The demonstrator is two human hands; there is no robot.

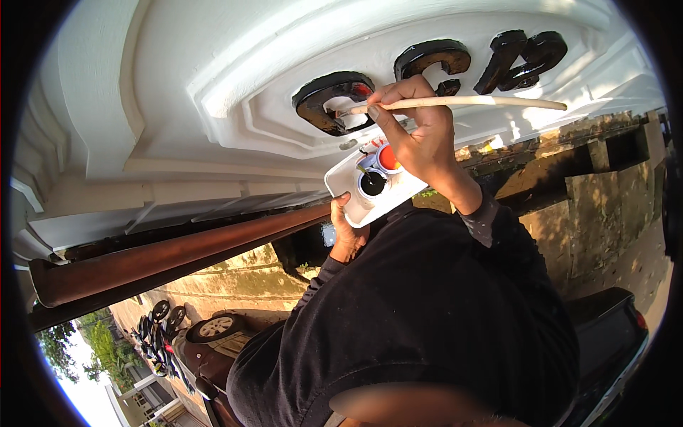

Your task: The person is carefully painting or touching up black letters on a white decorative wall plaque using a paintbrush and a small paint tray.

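Observation:
My right hand (420, 135) grips a long pale wooden paintbrush (484, 102), held level, with its tip on a raised black glossy letter (331, 99) of a white moulded wall panel (235, 92). More raised black shapes (523, 60) stand to the right on the same panel. My left hand (346, 231) holds a white rectangular palette tray (341, 185) from below. The tray carries a small pot of black paint (372, 183) and a pot of orange-red paint (388, 158).
A brown metal pipe (178, 252) runs slantwise below the white panel. Far below lie a parked car (213, 334), several motorbikes (156, 334) and a dark vehicle (612, 334) at the right. A weathered concrete wall (590, 206) stands at the right.

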